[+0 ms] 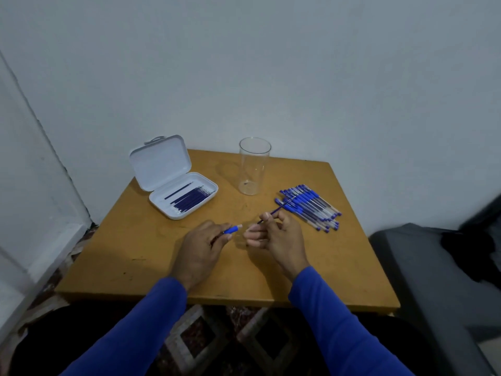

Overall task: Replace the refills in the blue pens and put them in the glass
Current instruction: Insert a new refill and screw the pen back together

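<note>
Here we see the wooden table (311, 280), then the clear glass (254, 166) standing upright beside a heap of blue pens (309, 207). Our left hand (202, 249) grips a blue pen barrel (232, 229), its pale open end facing right. Our right hand (279, 237) pinches a thin dark-blue refill (273, 213).

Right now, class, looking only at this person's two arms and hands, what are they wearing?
Both arms wear long, plain bright-blue sleeves ending at the wrists. The left hand and right hand are bare: no gloves, and no rings, watch or markings that this view shows.
</note>
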The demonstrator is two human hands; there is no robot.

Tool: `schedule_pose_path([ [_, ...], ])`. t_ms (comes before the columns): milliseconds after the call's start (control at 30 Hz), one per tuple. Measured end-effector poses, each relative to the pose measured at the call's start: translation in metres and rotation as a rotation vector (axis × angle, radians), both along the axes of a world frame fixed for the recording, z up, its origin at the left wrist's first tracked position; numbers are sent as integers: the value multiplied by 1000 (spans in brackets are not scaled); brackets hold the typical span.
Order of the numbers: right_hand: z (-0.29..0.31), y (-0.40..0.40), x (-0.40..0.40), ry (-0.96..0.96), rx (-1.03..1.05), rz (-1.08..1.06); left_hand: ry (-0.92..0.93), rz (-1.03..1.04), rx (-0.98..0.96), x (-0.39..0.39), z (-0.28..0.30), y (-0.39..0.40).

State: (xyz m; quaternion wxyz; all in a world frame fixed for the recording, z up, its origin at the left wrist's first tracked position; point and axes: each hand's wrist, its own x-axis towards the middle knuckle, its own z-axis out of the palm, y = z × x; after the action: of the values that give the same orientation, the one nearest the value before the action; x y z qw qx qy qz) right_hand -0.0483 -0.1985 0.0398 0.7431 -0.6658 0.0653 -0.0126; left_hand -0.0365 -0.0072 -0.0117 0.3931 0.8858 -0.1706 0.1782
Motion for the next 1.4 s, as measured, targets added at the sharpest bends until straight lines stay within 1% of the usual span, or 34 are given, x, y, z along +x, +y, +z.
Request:
schedule_pose_path([
  [100,0,0,-2,20,110,10,9,-13,26,-1,-6,-1],
  [167,0,0,-2,34,129,26,18,-6,38,-2,-7,-1],
  [533,-1,5,-1,-1,2,58,44,4,59,-3,-5,-1],
  [933,-3,9,1,18,4,33,62,0,68,-4,-4,-1],
  [1133,-1,10,1,61,-18,89,66,-9,40,-4,-4,0],
  [1200,1,11,2,73,8,55,63,-10,20,-5,-3,-1],
  [1267,1,10,5,63,10,-46,63,-10,5,-5,-2,-1],
  [1333,0,9,6,66,-56,-91,66,-6,2,-5,-2,-1],
  [1400,1,8,4,107,-195,-5,71,-1,15,-5,-3,-1],
])
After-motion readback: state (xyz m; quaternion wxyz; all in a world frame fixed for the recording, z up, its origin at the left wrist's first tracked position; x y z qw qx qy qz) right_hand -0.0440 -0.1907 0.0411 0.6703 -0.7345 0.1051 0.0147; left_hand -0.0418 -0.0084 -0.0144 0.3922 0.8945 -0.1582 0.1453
